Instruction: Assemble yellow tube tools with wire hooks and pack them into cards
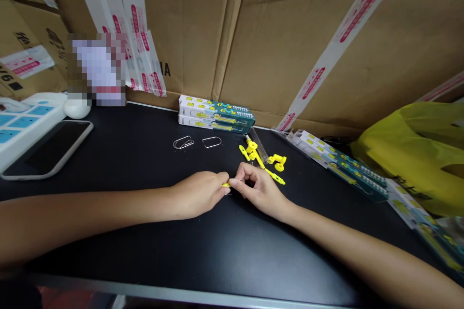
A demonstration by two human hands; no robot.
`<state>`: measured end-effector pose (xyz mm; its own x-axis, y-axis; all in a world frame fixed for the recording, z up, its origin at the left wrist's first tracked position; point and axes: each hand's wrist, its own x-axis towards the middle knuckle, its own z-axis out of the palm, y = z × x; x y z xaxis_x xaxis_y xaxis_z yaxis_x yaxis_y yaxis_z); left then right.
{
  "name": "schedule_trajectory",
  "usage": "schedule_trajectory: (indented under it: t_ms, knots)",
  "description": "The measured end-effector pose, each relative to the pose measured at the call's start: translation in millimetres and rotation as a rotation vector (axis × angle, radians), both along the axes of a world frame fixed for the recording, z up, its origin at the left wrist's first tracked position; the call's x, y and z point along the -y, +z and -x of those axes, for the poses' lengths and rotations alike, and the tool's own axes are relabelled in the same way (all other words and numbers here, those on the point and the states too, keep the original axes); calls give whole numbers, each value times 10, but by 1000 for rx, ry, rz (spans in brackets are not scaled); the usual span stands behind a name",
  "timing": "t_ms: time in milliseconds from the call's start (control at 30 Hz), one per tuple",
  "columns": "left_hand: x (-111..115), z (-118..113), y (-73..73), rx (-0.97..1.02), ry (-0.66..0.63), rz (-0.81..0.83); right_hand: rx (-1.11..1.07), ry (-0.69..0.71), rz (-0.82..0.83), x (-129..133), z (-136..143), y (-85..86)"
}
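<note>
My left hand is closed on a small yellow plastic part at the middle of the black table. Right beside it, my right hand is closed, thumb and forefinger pinched on a thin metal piece that meets the yellow part. Just beyond my right hand lie several loose yellow parts, a clear tube and a small spring. Bent wire loops lie farther back, one group to the left and a single loop nearer the middle.
Stacked printed boxes stand at the back, with more boxes along the right and a yellow bag beyond. A phone and a white power strip lie at the left. Cardboard walls the back.
</note>
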<state>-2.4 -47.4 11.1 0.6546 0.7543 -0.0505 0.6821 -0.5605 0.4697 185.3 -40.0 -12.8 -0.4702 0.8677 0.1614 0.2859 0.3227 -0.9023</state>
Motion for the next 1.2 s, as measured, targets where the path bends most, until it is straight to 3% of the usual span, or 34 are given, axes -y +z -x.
schedule_trajectory:
  t_ms: [233,533,833,1200]
  knots:
    - [10,2,5,84,39,117,77,-38,-126,20,7,-28]
    - [56,14,53,198,93,213,237,-80,-427,102,23,-6]
    - [28,-2,-7,417,164,332,157,-113,-370,55,-9,-37]
    - [-33,31,-32,473,167,569,194,-67,-398,9,-32,-24]
